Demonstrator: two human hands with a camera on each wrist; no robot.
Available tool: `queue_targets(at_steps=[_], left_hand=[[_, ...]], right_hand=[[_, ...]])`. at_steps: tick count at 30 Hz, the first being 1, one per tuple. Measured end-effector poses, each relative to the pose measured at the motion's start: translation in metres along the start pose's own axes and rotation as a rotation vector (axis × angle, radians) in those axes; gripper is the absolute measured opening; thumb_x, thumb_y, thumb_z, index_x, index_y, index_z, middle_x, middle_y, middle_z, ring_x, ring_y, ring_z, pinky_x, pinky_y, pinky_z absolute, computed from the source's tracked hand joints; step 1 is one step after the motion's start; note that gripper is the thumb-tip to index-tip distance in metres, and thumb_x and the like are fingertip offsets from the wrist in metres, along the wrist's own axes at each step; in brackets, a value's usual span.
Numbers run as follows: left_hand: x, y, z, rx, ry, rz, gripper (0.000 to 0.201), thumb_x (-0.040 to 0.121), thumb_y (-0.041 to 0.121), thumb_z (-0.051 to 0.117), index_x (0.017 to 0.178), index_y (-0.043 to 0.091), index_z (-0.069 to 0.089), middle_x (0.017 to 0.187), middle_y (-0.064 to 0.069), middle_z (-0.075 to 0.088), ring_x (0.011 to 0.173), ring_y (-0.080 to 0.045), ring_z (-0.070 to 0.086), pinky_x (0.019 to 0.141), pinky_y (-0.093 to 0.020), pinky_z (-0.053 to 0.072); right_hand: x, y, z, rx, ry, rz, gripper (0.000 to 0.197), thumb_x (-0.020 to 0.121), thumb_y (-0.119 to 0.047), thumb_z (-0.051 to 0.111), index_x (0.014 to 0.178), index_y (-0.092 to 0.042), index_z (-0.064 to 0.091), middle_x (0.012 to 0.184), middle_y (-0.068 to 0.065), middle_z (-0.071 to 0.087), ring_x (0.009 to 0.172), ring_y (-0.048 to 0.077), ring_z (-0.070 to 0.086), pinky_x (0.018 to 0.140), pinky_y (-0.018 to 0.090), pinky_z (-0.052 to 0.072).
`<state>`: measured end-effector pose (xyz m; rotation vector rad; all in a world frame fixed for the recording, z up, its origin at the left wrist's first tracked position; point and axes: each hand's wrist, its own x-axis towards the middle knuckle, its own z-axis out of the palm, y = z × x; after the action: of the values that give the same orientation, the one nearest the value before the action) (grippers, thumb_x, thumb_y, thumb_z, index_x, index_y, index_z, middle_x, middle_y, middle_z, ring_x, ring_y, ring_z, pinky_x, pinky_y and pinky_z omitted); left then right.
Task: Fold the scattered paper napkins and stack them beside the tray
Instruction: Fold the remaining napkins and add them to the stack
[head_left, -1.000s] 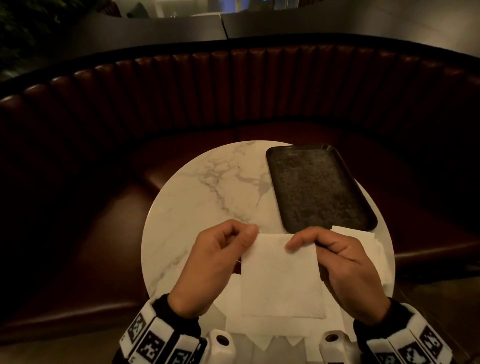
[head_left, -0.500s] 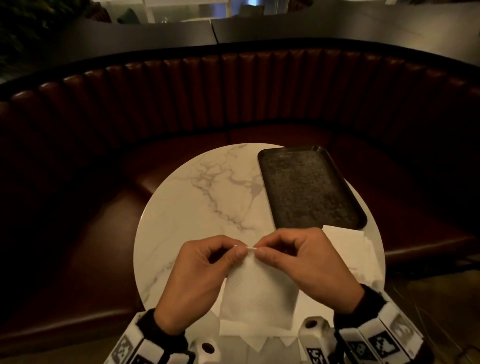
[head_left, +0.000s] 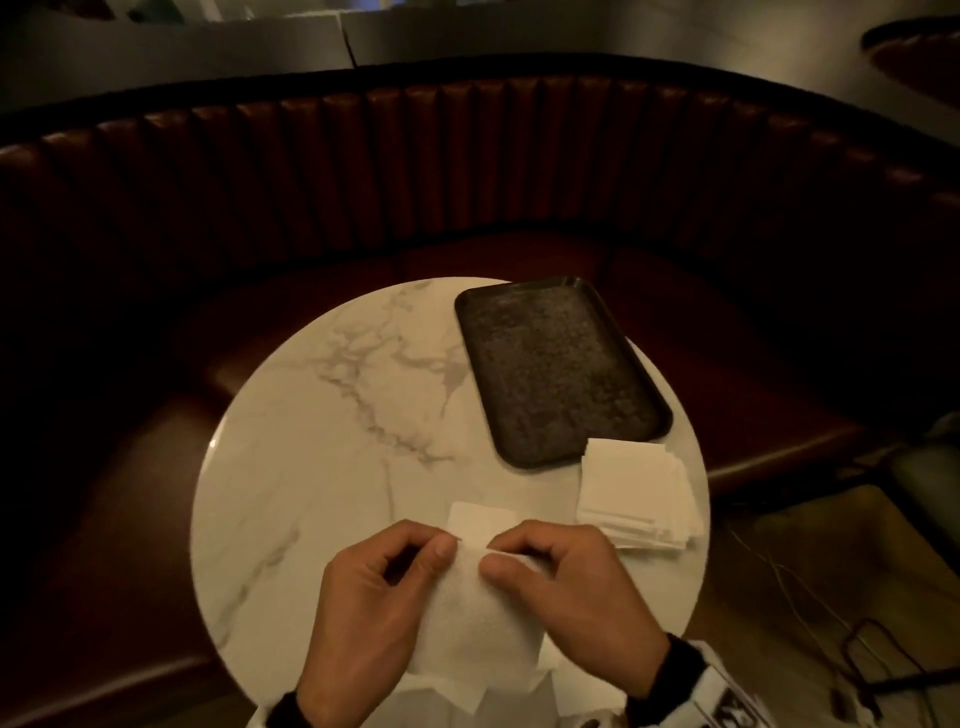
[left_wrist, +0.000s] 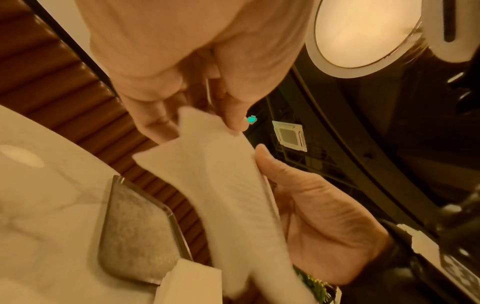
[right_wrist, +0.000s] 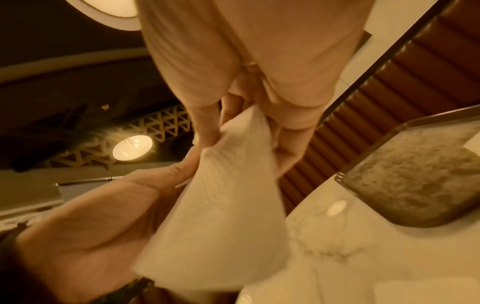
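My left hand (head_left: 363, 613) and right hand (head_left: 566, 587) pinch one napkin (head_left: 478, 623) above the surface's (head_left: 311, 441) near edge; folded stack (head_left: 631, 493) touches the tray (head_left: 556, 369). Wrist views show ceiling lamps (right_wrist: 132, 147).

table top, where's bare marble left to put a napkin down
Bare marble spans the table left of the tray, beyond the hands. Crowded: folded stack near the tray's close end, loose napkins around both hands.

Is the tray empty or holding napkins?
Empty: the tray shows only bare dark surface; the folded stack sits beside it on the table.
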<state>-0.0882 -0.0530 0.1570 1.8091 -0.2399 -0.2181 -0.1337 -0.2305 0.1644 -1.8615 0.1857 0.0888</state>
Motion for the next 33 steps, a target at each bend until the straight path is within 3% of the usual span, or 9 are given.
queue_targets(at_steps=[4, 8, 11, 13, 15, 20, 26, 30, 33], left_hand=[[0.012, -0.027, 0.013, -0.063, -0.062, -0.143, 0.013, 0.086, 0.02, 0.072, 0.082, 0.032, 0.073, 0.078, -0.002, 0.075, 0.064, -0.01, 0.068, 0.059, -0.02, 0.052], [0.031, -0.088, 0.012, 0.297, -0.08, -0.206, 0.013, 0.093, 0.022, 0.064, 0.086, 0.032, 0.068, 0.084, 0.01, 0.073, 0.074, -0.005, 0.066, 0.068, -0.019, 0.05], [0.044, -0.134, 0.011, 0.54, -0.116, -0.281, 0.005, 0.091, 0.03, 0.065, 0.095, 0.031, 0.063, 0.099, 0.007, 0.062, 0.093, -0.015, 0.063, 0.078, -0.022, 0.046], [0.054, -0.155, 0.015, 0.726, -0.204, -0.304, 0.026, 0.089, 0.039, 0.065, 0.113, 0.032, 0.059, 0.111, 0.005, 0.053, 0.105, -0.023, 0.055, 0.088, -0.031, 0.043], [0.067, -0.16, 0.025, 0.866, -0.296, -0.308, 0.042, 0.089, 0.044, 0.062, 0.128, 0.036, 0.05, 0.129, 0.007, 0.042, 0.116, -0.023, 0.043, 0.095, -0.036, 0.041], [0.102, -0.152, 0.061, 1.014, -0.513, -0.136, 0.061, 0.086, 0.046, 0.058, 0.14, 0.041, 0.03, 0.152, 0.013, 0.021, 0.132, -0.024, 0.026, 0.106, -0.044, 0.031], [0.132, -0.158, 0.091, 1.192, -0.645, 0.001, 0.074, 0.08, 0.044, 0.069, 0.141, 0.036, 0.027, 0.141, 0.009, 0.032, 0.124, -0.026, 0.032, 0.102, -0.043, 0.03], [0.142, -0.161, 0.095, 1.233, -0.668, -0.009, 0.052, 0.079, 0.036, 0.07, 0.122, 0.029, 0.042, 0.122, 0.008, 0.047, 0.112, -0.022, 0.038, 0.096, -0.041, 0.027], [0.147, -0.162, 0.094, 1.231, -0.722, -0.057, 0.036, 0.079, 0.037, 0.068, 0.111, 0.026, 0.053, 0.115, 0.005, 0.049, 0.111, -0.022, 0.04, 0.095, -0.041, 0.028]], right_hand=[[0.014, 0.029, -0.036, -0.088, 0.079, 0.049, 0.005, 0.082, -0.026, 0.072, 0.078, -0.027, 0.074, 0.081, -0.014, 0.074, 0.08, -0.001, 0.066, 0.079, 0.018, 0.049], [0.058, 0.073, -0.112, -0.342, 0.139, 0.166, 0.005, 0.087, -0.026, 0.067, 0.084, -0.029, 0.07, 0.087, -0.014, 0.07, 0.087, 0.002, 0.063, 0.083, 0.023, 0.047], [0.093, 0.108, -0.145, -0.541, 0.177, 0.277, 0.007, 0.089, -0.026, 0.065, 0.089, -0.021, 0.07, 0.092, -0.006, 0.068, 0.095, 0.014, 0.062, 0.08, 0.024, 0.041], [0.111, 0.132, -0.152, -0.624, 0.213, 0.345, 0.01, 0.089, -0.025, 0.064, 0.091, -0.017, 0.07, 0.1, 0.003, 0.067, 0.1, 0.022, 0.061, 0.084, 0.027, 0.042], [0.122, 0.152, -0.152, -0.697, 0.269, 0.38, 0.009, 0.089, -0.025, 0.063, 0.091, -0.018, 0.068, 0.108, 0.009, 0.061, 0.105, 0.03, 0.055, 0.093, 0.037, 0.043], [0.122, 0.174, -0.144, -0.853, 0.382, 0.385, 0.022, 0.09, -0.027, 0.061, 0.111, -0.021, 0.061, 0.123, 0.01, 0.047, 0.112, 0.033, 0.041, 0.095, 0.044, 0.036], [0.105, 0.166, -0.147, -0.746, 0.476, 0.297, 0.028, 0.089, -0.026, 0.061, 0.115, -0.02, 0.058, 0.127, 0.007, 0.048, 0.117, 0.033, 0.038, 0.098, 0.049, 0.033], [0.081, 0.147, -0.145, -0.692, 0.545, 0.186, 0.025, 0.086, -0.019, 0.064, 0.111, -0.019, 0.059, 0.121, 0.005, 0.051, 0.115, 0.028, 0.038, 0.095, 0.048, 0.035], [0.061, 0.136, -0.137, -0.681, 0.569, 0.112, 0.021, 0.086, -0.017, 0.063, 0.106, -0.021, 0.059, 0.117, 0.001, 0.052, 0.113, 0.023, 0.039, 0.092, 0.045, 0.037]])
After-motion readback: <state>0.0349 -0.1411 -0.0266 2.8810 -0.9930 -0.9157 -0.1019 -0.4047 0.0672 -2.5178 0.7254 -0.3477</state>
